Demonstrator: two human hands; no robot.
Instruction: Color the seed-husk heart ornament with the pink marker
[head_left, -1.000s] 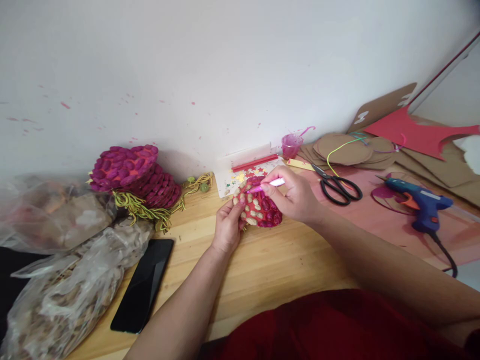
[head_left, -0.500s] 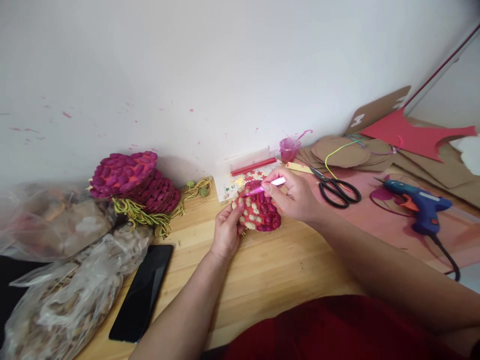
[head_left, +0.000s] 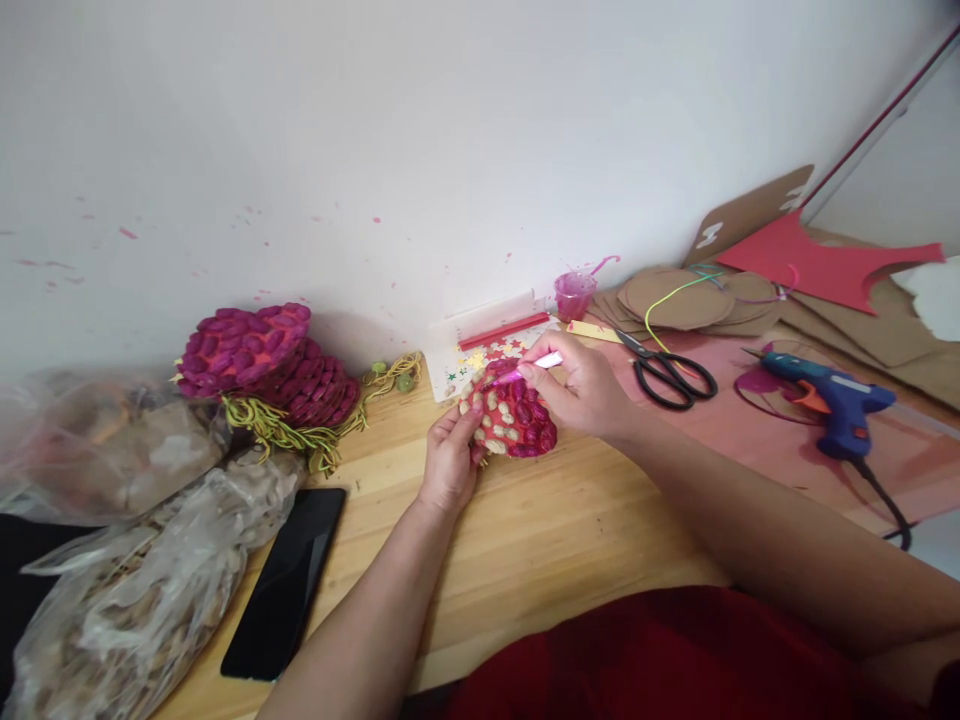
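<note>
A round red disc covered in peanuts [head_left: 517, 415] is held up over the wooden table, its right part painted magenta and its left part still natural beige. My left hand [head_left: 452, 450] grips its left edge, thumb on the front. My right hand [head_left: 577, 385] is closed around a paintbrush [head_left: 550, 359] with a white handle and a pink tip. The tip touches or hovers close to the peanuts near the disc's top; I cannot tell which. Behind it lies a white sheet with star stickers [head_left: 487, 352]. A plastic cup of magenta paint [head_left: 575, 294] stands by the wall.
On the left sit stacked magenta peanut discs [head_left: 247, 350] with yellow-green yarn [head_left: 292, 425], plastic bags [head_left: 142, 580] and a black phone [head_left: 285, 585]. To the right lie scissors [head_left: 667, 372], cardboard circles [head_left: 671, 295], red paper [head_left: 814, 262] and a blue glue gun [head_left: 832, 400] with its cord.
The view has shifted slightly. Both hands keep their hold on the peanut disc and the paintbrush, and the brush remains near the top of the disc.
</note>
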